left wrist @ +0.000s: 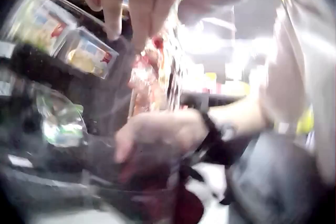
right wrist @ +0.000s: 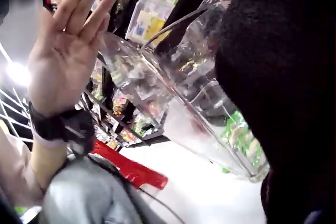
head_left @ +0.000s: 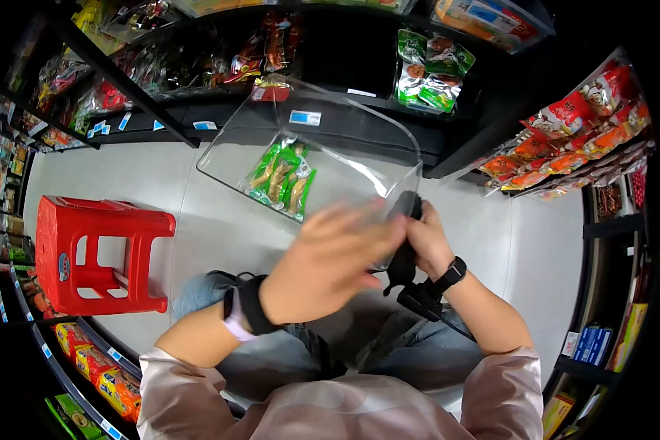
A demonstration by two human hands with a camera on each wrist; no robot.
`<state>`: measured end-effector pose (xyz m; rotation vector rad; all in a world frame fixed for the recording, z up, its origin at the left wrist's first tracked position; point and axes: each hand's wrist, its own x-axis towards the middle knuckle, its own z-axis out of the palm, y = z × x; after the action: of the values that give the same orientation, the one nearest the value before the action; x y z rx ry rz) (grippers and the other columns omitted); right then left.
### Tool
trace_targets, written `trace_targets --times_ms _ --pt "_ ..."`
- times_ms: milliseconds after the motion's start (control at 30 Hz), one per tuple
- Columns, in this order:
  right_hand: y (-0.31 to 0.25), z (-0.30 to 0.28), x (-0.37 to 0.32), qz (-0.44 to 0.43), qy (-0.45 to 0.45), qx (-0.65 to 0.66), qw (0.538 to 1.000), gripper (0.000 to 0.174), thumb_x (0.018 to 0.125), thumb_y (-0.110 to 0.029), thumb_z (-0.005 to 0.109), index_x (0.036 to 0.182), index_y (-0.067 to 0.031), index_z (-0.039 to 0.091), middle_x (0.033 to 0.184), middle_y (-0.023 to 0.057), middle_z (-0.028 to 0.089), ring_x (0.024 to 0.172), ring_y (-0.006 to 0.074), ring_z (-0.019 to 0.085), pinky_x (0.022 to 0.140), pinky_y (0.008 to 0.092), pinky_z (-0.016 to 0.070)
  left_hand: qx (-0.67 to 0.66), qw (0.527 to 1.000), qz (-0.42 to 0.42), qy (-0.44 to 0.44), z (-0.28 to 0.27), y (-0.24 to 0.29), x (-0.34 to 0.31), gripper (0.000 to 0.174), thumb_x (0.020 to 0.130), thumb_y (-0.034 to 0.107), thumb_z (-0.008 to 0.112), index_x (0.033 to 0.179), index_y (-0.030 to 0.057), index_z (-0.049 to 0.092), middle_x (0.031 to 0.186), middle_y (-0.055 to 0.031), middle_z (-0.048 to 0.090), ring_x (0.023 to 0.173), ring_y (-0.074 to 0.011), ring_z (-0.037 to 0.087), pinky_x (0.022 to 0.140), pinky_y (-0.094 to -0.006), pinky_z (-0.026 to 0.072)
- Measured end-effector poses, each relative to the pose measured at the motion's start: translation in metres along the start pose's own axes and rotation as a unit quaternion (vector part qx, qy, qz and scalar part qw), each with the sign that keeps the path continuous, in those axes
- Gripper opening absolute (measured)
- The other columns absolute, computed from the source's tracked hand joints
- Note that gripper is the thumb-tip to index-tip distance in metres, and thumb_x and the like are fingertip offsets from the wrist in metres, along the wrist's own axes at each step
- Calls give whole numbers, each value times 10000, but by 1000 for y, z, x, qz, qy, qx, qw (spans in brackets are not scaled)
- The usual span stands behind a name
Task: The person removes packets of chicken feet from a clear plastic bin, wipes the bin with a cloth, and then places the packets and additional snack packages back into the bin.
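Shelves (right wrist: pixel 149 139) behind, right-wrist view shows left palm (right wrist: pixel 62 66); head view doesn't.

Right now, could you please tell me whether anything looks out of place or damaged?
I see nothing spilled or damaged. Slightly odd: the green snack packets in the clear plastic bin sit bunched toward the end away from the right hand, so they look unevenly spread.

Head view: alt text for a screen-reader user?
A person's right hand grips a black cloth at the side of a clear bin holding green packets; the open left hand, blurred, is at its near side. A red stool stands at left, among stocked shelves.
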<state>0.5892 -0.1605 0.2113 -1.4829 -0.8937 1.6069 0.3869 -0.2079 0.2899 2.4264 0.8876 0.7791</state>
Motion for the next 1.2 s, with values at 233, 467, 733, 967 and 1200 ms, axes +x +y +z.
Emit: trace_targets --times_ms 233,467,733,967,1200 --pt "-18 -30 10 -159 72 -43 984 465 657 58 528 1105 29 410 861 70 536 720 134 521 628 254 432 -796 559 -105 205 -20 -11 5 669 922 475 163 1367 -20 99 1433 -196 86 1331 -323 101 1093 -416 118" --pt "-35 -31 3 -234 108 13 966 482 671 71 504 1139 9 404 784 52 549 586 110 512 532 242 423 -812 546 -90 185 -19 -8 4 625 936 412 256 1364 -22 122 1427 -203 110 1318 -317 167 1077 -407 195" --pt "-45 -46 6 -285 137 2 948 501 667 66 508 1155 21 403 764 39 541 555 96 488 486 222 396 -326 848 -131 396 -34 -26 -40 138 835 96 559 892 -30 549 619 -49 552 491 -97 491 492 -210 399" --pt "-61 -57 -2 -369 197 -11 908 541 692 60 529 1207 29 370 927 55 535 670 86 506 574 218 433 -392 777 -441 222 -50 -66 -32 600 833 236 588 1293 31 261 1148 -173 479 890 -215 568 771 -305 456" --pt "-61 -63 -4 -469 205 -69 856 517 716 42 569 1196 19 379 1053 83 511 931 133 507 815 251 409 -553 701 -450 -4 -34 -92 -40 394 922 249 435 1205 -18 369 981 -174 583 770 -244 633 699 -317 529"
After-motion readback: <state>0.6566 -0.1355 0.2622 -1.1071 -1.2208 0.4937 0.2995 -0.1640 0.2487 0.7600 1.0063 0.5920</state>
